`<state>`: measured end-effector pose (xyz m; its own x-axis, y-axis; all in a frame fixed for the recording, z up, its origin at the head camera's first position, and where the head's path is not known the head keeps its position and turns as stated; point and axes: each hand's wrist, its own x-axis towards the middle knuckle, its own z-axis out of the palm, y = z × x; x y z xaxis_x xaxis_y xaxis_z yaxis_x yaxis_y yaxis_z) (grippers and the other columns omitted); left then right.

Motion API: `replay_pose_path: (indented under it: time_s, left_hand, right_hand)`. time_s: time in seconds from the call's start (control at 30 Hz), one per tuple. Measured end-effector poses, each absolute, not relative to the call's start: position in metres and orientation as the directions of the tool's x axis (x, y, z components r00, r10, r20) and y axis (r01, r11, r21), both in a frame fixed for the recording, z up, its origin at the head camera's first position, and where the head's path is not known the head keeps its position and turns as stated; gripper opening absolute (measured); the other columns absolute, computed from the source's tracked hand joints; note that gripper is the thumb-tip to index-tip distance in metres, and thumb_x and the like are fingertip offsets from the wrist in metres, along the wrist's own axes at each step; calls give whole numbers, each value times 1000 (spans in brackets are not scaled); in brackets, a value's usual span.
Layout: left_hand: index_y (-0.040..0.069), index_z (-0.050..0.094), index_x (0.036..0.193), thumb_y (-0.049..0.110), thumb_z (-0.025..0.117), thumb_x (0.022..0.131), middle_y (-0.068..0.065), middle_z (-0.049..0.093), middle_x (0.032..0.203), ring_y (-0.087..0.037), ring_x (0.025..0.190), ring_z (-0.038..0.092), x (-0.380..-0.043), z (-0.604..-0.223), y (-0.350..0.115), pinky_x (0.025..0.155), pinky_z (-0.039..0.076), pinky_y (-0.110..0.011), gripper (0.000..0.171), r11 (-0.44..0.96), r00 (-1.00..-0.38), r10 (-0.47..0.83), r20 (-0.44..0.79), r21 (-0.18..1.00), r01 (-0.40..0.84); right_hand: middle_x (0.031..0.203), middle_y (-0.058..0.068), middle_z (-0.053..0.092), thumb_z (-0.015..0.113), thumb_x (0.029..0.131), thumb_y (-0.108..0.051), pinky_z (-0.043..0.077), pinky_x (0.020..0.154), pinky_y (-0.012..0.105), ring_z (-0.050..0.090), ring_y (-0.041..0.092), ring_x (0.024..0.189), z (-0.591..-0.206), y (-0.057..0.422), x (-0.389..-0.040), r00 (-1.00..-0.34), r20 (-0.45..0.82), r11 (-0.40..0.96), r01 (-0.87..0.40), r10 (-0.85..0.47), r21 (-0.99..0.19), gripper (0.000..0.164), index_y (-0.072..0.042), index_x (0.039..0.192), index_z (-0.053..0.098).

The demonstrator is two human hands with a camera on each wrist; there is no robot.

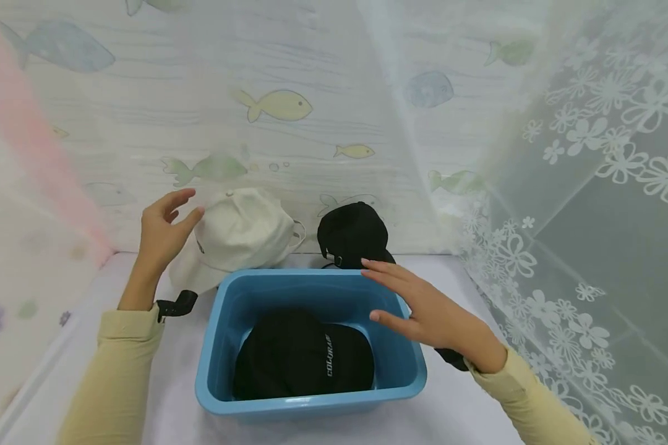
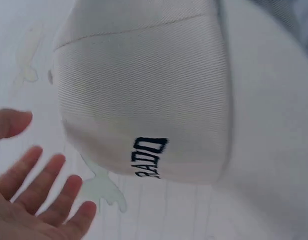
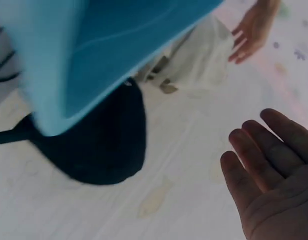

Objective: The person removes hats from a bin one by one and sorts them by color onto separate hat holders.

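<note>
A white cap (image 1: 242,225) stands behind the blue basin's left part, its brim toward the left front. Dark lettering shows on its front in the left wrist view. My left hand (image 1: 167,230) is raised beside this cap, fingers loosely bent and holding nothing; the left wrist view shows a gap between the fingertips and the white cap (image 2: 144,90). Over the right rim of the blue basin (image 1: 211,346) hovers my right hand (image 1: 423,306), fingers extended, nothing in it. Inside the basin lies a black cap (image 1: 289,352) with white lettering. Another black cap (image 1: 353,232) sits behind the basin.
A white cloth (image 1: 456,395) covers the surface under the basin. Behind stands a pale curtain (image 1: 323,62) printed with fish. On the right hangs sheer netting (image 1: 579,247) with white flowers, and a pink strip (image 1: 39,130) runs down the left side.
</note>
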<state>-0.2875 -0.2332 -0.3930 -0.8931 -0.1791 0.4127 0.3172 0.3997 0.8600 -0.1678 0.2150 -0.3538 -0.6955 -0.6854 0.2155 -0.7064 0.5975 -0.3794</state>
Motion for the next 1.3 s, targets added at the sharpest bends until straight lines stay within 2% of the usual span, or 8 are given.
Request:
replay_pose_path:
  time_s: [0.17, 0.4, 0.57, 0.7, 0.8, 0.97, 1.1, 1.3]
  left_hand:
    - [5, 59, 141, 19, 66, 97, -13, 59, 144, -26, 135, 51, -268, -418, -241, 116, 37, -43, 46, 347, -851, -415, 321, 921, 178]
    - [3, 37, 155, 17, 64, 99, -15, 52, 145, -20, 130, 51, -251, -469, -253, 113, 41, -29, 64, -25, -828, -558, -44, 999, -37]
    - [12, 31, 157, 13, 67, 99, 2, 55, 123, -8, 108, 59, -240, -492, -264, 90, 53, -16, 69, -521, -827, -419, -376, 845, -120]
    - [13, 53, 134, 8, 65, 99, 4, 62, 110, -7, 99, 65, -231, -501, -271, 86, 56, -18, 37, -732, -891, -198, -409, 666, -144]
    - [9, 68, 110, 5, 58, 102, 0, 72, 103, -9, 95, 72, -226, -505, -274, 85, 59, -22, 14, -759, -946, -85, -314, 635, -142]
    - [10, 75, 99, 4, 54, 104, -2, 76, 100, -12, 92, 75, -231, -510, -272, 80, 60, -25, 23, -755, -976, -15, -218, 642, -132]
    - [12, 60, 121, 12, 58, 104, 4, 74, 100, -6, 93, 72, -238, -509, -269, 82, 59, -21, 17, -696, -965, 1, -262, 693, -189]
    - [5, 15, 160, 21, 61, 102, 12, 68, 99, 2, 93, 67, -250, -502, -269, 82, 57, -16, 76, -556, -958, -9, -286, 798, -233]
  right_hand:
    - [157, 6, 46, 67, 100, -20, 39, 117, 49, 42, 24, 145, -344, 177, -218, -646, 292, 445, -724, -705, -527, 59, -9, 154, 44]
    - [158, 13, 42, 52, 107, -18, 41, 116, 43, 45, 28, 143, -354, 128, -273, -778, 200, 367, -485, -596, -794, 53, -6, 156, 38]
    - [160, 17, 38, 48, 109, -23, 40, 116, 43, 46, 30, 142, -360, 94, -305, -857, 92, 311, -280, -506, -908, 53, -3, 156, 36]
    - [161, 19, 35, 47, 110, -25, 36, 120, 39, 41, 31, 145, -363, 72, -328, -878, -54, 206, -52, -476, -977, 56, 2, 156, 33]
    - [161, 18, 36, 48, 110, -27, 35, 120, 37, 39, 29, 147, -364, 61, -342, -864, -173, 172, 101, -473, -980, 57, 2, 156, 32]
    - [151, 18, 48, 51, 109, -32, 41, 116, 39, 52, 26, 134, -362, 57, -359, -860, -252, 231, 162, -444, -959, 56, 0, 154, 40]
    - [125, 12, 60, 55, 106, -36, 47, 107, 40, 59, 22, 107, -363, 54, -368, -869, -245, 283, 129, -429, -951, 51, 1, 142, 53]
    - [115, 3, 58, 67, 99, -36, 50, 101, 39, 60, 19, 107, -371, 45, -378, -896, -159, 296, 32, -416, -955, 39, -8, 76, 52]
